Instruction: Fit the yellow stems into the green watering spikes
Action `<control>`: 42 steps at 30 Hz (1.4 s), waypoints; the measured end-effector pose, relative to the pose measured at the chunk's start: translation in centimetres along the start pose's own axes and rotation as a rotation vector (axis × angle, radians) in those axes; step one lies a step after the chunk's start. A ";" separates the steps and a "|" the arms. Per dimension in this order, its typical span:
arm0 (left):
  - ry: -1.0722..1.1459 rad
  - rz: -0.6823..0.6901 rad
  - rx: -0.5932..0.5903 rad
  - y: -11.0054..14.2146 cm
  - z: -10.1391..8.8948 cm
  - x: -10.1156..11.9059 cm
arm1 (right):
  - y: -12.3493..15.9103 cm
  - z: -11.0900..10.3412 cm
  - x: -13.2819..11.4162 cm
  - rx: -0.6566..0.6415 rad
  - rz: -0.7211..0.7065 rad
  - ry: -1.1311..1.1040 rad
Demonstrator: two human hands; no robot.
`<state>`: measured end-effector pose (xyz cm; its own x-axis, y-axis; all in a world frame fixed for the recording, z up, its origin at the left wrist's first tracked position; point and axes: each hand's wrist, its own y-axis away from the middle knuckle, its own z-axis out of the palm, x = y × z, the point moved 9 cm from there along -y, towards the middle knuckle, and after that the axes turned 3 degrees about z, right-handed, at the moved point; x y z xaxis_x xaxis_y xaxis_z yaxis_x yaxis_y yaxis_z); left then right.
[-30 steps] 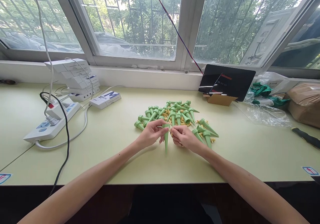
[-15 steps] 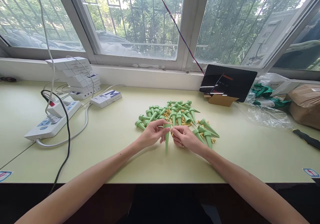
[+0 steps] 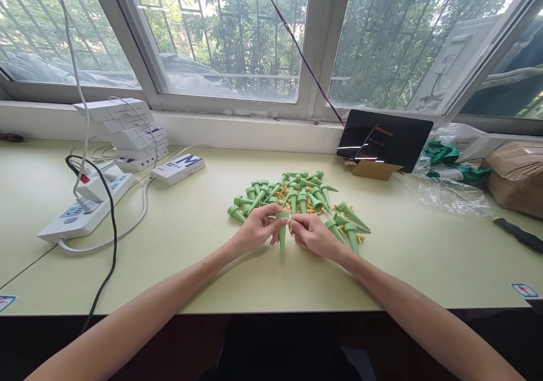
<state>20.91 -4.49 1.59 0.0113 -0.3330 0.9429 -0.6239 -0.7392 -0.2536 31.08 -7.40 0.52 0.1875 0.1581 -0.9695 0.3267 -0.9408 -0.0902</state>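
My left hand (image 3: 257,226) pinches a green plastic watering spike (image 3: 282,239) near its wide top, and the spike's tip points down just above the table. Close beside it, my right hand (image 3: 313,234) is closed, with thumb and forefinger pressed together at the side of the spike's top. What those fingers hold is too small and covered to make out. Beyond the hands lies a heap of similar green spikes (image 3: 292,191), with small yellow plastic pieces (image 3: 282,195) scattered among them. Several more green spikes (image 3: 352,235) lie right of my right hand.
On the left are a white power strip (image 3: 85,208) with cables, a stack of white boxes (image 3: 131,132) and one separate box (image 3: 178,169). A tablet (image 3: 386,140) leans on a cardboard stand (image 3: 375,170). Clear plastic bags (image 3: 449,197) and a black-handled tool (image 3: 517,234) lie at right.
The view has shifted slightly. Both hands stay together at the spike's top, and the right hand's fingers have turned a little.
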 end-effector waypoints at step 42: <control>0.107 -0.032 -0.010 -0.1 0.2 -0.1 | 0.1 0.1 0.1 -0.006 -0.020 0.000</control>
<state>21.09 -4.47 1.46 -0.0517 -0.2451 0.9681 -0.6323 -0.7423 -0.2217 30.99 -7.52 0.43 0.1808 0.1763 -0.9676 0.3356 -0.9358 -0.1078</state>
